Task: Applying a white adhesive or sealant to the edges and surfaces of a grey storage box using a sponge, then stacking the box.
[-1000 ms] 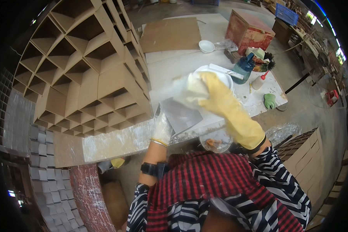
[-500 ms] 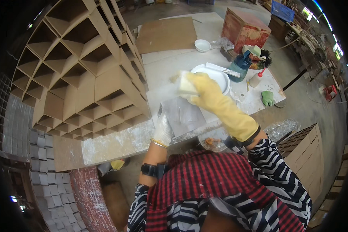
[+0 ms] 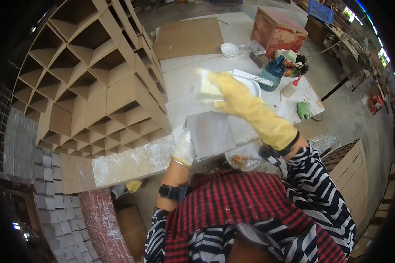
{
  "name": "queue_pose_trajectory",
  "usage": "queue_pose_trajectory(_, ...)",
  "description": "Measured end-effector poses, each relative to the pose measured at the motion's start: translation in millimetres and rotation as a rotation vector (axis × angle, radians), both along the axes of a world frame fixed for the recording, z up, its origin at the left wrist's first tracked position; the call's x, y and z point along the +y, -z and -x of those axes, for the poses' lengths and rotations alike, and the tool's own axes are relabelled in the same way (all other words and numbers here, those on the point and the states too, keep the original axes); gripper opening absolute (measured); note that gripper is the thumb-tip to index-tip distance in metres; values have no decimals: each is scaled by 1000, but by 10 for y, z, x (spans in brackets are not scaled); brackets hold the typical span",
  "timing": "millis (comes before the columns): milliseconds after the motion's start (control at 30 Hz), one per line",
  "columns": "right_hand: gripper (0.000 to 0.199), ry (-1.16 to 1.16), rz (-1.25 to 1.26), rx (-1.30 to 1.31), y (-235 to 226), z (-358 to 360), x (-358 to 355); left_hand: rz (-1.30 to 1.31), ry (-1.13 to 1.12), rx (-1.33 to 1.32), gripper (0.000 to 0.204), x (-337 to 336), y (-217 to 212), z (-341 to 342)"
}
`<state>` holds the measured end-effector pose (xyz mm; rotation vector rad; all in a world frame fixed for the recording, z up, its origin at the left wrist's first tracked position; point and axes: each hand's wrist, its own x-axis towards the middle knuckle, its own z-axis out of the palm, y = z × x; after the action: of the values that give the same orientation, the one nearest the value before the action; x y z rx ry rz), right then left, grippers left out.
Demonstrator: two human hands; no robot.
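My right hand, in a yellow rubber glove, is closed around a pale sponge block above the white tabletop. The sponge and fingertips are slightly blurred. Below it, at the table's near edge, lies a flat grey panel, somewhat streaked. My left hand, in a white knit glove, grips the panel's left edge; its fingertips are partly hidden. Beyond the right hand stands a round white basin, half covered by the glove, with a white strip across its rim.
A tall cardboard compartment grid rises at the left. On the table are a brown sheet, a white bowl, a reddish box, a blue-green jug, a red-tipped bottle and a green cloth.
My right hand has shifted slightly left with the sponge, away from the panel. The panel has turned a little in my left hand, and more of its surface shows.
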<state>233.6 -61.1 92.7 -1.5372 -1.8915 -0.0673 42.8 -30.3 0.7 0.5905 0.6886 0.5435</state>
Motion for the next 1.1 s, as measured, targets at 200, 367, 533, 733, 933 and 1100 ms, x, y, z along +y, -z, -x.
queue_pose_trajectory(200,79,-409,260,-164,-145,401,-361,-82,-43,4,39,134,285,-3)
queue_pose_trajectory(367,79,-150,184,-223,57,187,58,-50,-70,40,36,66,312,-52)
queue_pose_trajectory(533,66,-114,-8,80,-109,111,-212,-54,92,-199,41,110,372,184)
queue_pose_trajectory(733,80,-446,84,-378,66,210,-564,-80,84,-154,39,225,480,114)
queue_pose_trajectory(933,81,29,3,-49,79,-224,-182,-97,164,-239,39,285,600,48)
queue_pose_trajectory(1100,62,-400,161,-173,-55,222,-478,-161,256,-233,38,286,766,79)
